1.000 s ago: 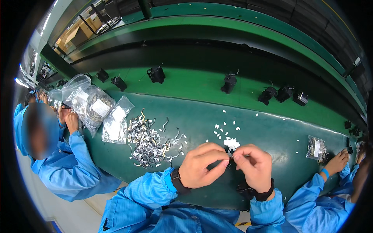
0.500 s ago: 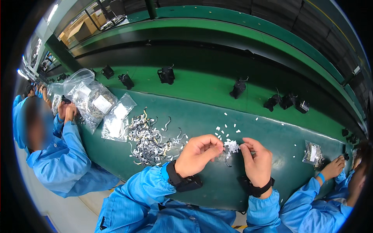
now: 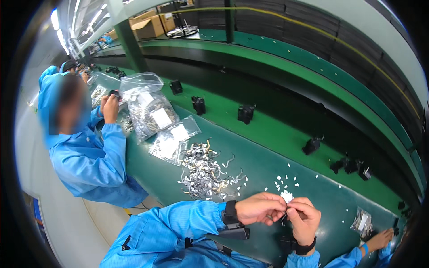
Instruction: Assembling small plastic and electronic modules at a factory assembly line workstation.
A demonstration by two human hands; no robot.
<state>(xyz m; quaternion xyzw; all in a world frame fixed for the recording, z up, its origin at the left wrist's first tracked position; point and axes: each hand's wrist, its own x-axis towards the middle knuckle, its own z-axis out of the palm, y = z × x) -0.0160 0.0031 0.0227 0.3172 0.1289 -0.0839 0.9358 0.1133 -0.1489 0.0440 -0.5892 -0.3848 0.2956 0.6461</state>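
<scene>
- The left hand point(image 3: 260, 209) is pinching with thumb and forefinger nearly closed, gripping a thin dark wire point(image 3: 283, 219) that is hanging below its fingertips.
- The right hand point(image 3: 304, 219) is meeting it tip to tip, thumb and forefinger drawn together; whether it is gripping anything, I cannot tell, as the fingers are hiding the spot.
- Just beyond both hands, a small heap of white pieces point(image 3: 286, 195) is lying on the green tabletop point(image 3: 257, 165), with loose ones scattering around it.
- To the left, a tangled pile of short wires point(image 3: 203, 172) is spreading near a flat clear bag point(image 3: 166, 146) and a fuller bag point(image 3: 151, 114).
- Along the far side, black units point(image 3: 246, 114) are standing on a green strip point(image 3: 275, 134).
- At left, a co-worker point(image 3: 91, 154) is holding a small dark object point(image 3: 114, 93).
</scene>
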